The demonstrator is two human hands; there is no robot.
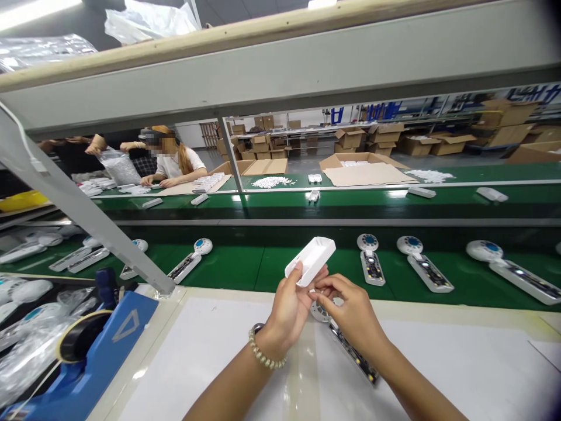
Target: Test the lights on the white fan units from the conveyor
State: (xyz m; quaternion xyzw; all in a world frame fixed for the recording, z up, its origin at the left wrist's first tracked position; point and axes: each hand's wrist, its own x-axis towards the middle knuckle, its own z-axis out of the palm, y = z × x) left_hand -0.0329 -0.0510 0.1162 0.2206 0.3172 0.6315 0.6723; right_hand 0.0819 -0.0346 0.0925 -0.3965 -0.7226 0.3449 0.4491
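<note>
Left hand (287, 316) holds 1 white casing (314, 257), right hand (354, 305) pinches 1 small piece (312, 291); I would steady the casing.

A tape dispenser (127, 330) stands along the surface's (197, 351) left edge. Beneath the right hand (350, 307), a device (357, 358) seemingly lies near the far edge; beyond that, a conveyor (272, 263) carries more devices (372, 268).

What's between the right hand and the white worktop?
A device with its circuit board exposed, partly hidden by the right hand. Shows in the head view; whether hand and device touch, I can't tell.
</note>
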